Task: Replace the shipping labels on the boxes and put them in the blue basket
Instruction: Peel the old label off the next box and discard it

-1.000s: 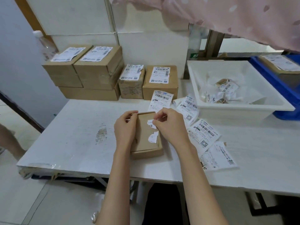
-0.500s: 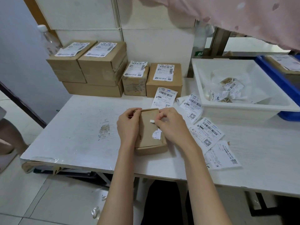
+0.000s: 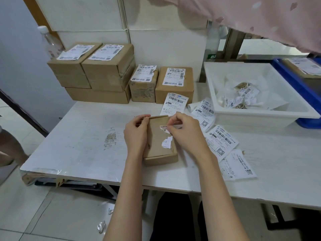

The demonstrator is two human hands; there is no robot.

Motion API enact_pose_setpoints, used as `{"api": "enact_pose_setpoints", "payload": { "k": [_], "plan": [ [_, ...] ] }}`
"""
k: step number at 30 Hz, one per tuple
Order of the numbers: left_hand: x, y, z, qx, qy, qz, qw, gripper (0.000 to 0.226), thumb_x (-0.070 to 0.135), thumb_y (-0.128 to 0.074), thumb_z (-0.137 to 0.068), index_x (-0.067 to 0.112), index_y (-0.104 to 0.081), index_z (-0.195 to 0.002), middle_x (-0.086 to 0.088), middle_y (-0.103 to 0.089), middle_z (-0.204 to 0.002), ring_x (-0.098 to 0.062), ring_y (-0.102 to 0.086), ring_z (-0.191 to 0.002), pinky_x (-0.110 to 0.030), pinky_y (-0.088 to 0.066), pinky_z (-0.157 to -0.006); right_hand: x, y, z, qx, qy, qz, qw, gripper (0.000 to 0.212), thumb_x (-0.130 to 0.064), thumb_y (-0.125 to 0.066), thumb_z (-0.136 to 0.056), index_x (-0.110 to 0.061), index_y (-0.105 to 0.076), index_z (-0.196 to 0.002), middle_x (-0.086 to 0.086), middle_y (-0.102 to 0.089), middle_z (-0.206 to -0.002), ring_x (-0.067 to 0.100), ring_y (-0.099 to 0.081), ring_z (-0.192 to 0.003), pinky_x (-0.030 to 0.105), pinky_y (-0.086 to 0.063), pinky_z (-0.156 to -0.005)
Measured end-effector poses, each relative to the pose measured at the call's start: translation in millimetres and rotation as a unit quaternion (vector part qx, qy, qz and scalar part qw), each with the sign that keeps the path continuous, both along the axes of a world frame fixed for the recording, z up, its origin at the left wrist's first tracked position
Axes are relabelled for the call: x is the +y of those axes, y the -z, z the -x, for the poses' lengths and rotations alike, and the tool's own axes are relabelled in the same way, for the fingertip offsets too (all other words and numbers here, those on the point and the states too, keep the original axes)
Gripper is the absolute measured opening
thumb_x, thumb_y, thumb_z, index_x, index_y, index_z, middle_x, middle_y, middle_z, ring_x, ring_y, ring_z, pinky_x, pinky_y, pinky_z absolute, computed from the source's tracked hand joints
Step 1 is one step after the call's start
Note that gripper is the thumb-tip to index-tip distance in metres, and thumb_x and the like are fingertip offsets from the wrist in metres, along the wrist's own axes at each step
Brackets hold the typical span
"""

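A small flat cardboard box (image 3: 157, 145) lies on the white table (image 3: 83, 141) in front of me. My left hand (image 3: 136, 134) grips its left edge, fingers curled over the far corner. My right hand (image 3: 186, 132) pinches a torn strip of the old label (image 3: 164, 127) near the box's top right. Another white label scrap (image 3: 166, 143) still sticks lower on the lid. Several fresh shipping labels (image 3: 220, 140) lie loose to the right. The blue basket (image 3: 298, 87) sits at the far right edge, holding a labelled box (image 3: 307, 66).
A white tray (image 3: 260, 115) with crumpled label scraps (image 3: 243, 98) stands at the back right. Several labelled cardboard boxes (image 3: 107, 66) are stacked at the back left, a plastic bottle (image 3: 50, 42) behind them. Pink cloth (image 3: 260, 18) hangs overhead.
The scrap under my right fingers has shrunk to a thin strip as the hand peels at it. My left hand stays on the box's left edge.
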State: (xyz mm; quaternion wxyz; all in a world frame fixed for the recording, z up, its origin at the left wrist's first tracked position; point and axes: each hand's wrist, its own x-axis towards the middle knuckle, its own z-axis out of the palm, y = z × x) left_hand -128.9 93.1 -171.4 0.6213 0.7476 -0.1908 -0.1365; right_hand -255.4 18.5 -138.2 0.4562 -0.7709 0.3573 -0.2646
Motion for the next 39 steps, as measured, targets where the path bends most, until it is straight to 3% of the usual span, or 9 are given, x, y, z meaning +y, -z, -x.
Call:
{"api": "enact_pose_setpoints", "payload": {
  "k": [10,15,22,27,29,32,35,37,39],
  "plan": [
    [0.2,-2.0,2.0,0.006,-0.010,-0.006,1.000,0.018,0.020,-0.059,-0.093,0.028,-0.075,-0.092,0.011,-0.072,-0.093,-0.007,-0.061,-0.089,-0.027,-0.046,-0.080,-0.4,-2.4,3.4,0.001,-0.017,-0.043,0.999,0.024,-0.010,-0.069,-0.085,-0.022,-0.056,-0.069,-0.005,-0.063,-0.116,0.010,-0.056,-0.106,0.020,-0.037,-0.083],
    [0.9,-3.5,2.8,0.001,-0.010,-0.012,1.000,0.018,0.020,-0.059,-0.093,0.027,-0.075,-0.094,0.012,-0.071,-0.094,-0.006,-0.061,-0.090,-0.026,-0.045,-0.078,0.9,-7.8,6.6,-0.021,-0.027,-0.099,0.995,0.019,-0.001,-0.063,-0.085,-0.014,-0.058,-0.073,-0.006,-0.064,-0.110,0.006,-0.067,-0.082,0.003,-0.041,-0.066],
    [2.1,-6.9,3.8,-0.003,-0.003,-0.034,0.999,0.018,0.023,-0.058,-0.094,0.030,-0.075,-0.094,0.012,-0.071,-0.094,-0.009,-0.061,-0.094,-0.029,-0.046,-0.082,1.1,-12.2,10.4,-0.011,-0.032,-0.116,0.993,0.022,-0.004,-0.057,-0.082,-0.015,-0.058,-0.063,-0.009,-0.065,-0.118,0.013,-0.060,-0.106,0.028,-0.046,-0.093],
    [-0.1,-20.2,-10.0,-0.031,0.034,-0.128,0.991,0.023,0.027,-0.056,-0.095,0.024,-0.074,-0.109,0.006,-0.070,-0.114,-0.015,-0.058,-0.110,-0.029,-0.043,-0.087,-1.4,-16.6,18.9,-0.041,-0.028,-0.120,0.991,0.018,-0.008,-0.054,-0.088,-0.015,-0.058,-0.072,-0.009,-0.059,-0.125,0.012,-0.058,-0.112,0.041,-0.042,-0.105],
    [-2.0,-24.1,-9.9,-0.053,0.033,-0.164,0.984,0.024,0.027,-0.054,-0.096,0.025,-0.072,-0.112,0.005,-0.069,-0.116,-0.016,-0.058,-0.109,-0.028,-0.040,-0.084,-6.8,-22.2,26.3,-0.073,-0.011,-0.118,0.990,0.017,-0.010,-0.056,-0.089,-0.018,-0.057,-0.074,-0.008,-0.063,-0.113,0.011,-0.061,-0.102,0.042,-0.045,-0.102],
    [-5.2,-30.6,-1.6,-0.119,0.012,-0.205,0.971,0.028,0.021,-0.054,-0.095,0.023,-0.067,-0.120,0.001,-0.067,-0.117,-0.020,-0.058,-0.109,-0.030,-0.042,-0.083,-19.8,-30.8,40.5,-0.142,0.042,-0.115,0.982,0.019,-0.010,-0.062,-0.089,-0.021,-0.054,-0.076,-0.002,-0.062,-0.084,0.011,-0.065,-0.079,0.033,-0.048,-0.083],
    [-19.1,-42.8,19.1,-0.233,-0.025,-0.161,0.959,0.028,0.017,-0.058,-0.090,0.022,-0.067,-0.116,0.002,-0.067,-0.110,-0.022,-0.058,-0.108,-0.039,-0.047,-0.090,-40.8,-35.7,55.4,-0.190,0.123,-0.079,0.971,0.021,-0.005,-0.059,-0.092,-0.021,-0.054,-0.079,0.002,-0.057,-0.074,0.005,-0.065,-0.066,0.025,-0.046,-0.073],
    [-37.9,-54.2,43.4,-0.217,0.004,-0.093,0.972,0.019,0.021,-0.059,-0.090,0.022,-0.069,-0.106,0.004,-0.069,-0.100,-0.019,-0.061,-0.098,-0.039,-0.050,-0.086,-59.2,-36.6,66.3,-0.197,0.194,-0.042,0.960,0.021,-0.005,-0.060,-0.090,-0.022,-0.055,-0.079,-0.002,-0.059,-0.072,0.011,-0.067,-0.072,0.021,-0.047,-0.071],
    [-58.4,-60.6,70.3,-0.134,0.083,-0.051,0.986,0.012,0.028,-0.059,-0.092,0.022,-0.068,-0.095,0.005,-0.070,-0.085,-0.018,-0.066,-0.086,-0.037,-0.052,-0.079,-81.1,-36.9,76.9,-0.191,0.261,-0.014,0.946,0.019,-0.003,-0.062,-0.087,-0.021,-0.057,-0.082,-0.003,-0.060,-0.073,0.017,-0.067,-0.079,0.015,-0.047,-0.069]
  ]
}}
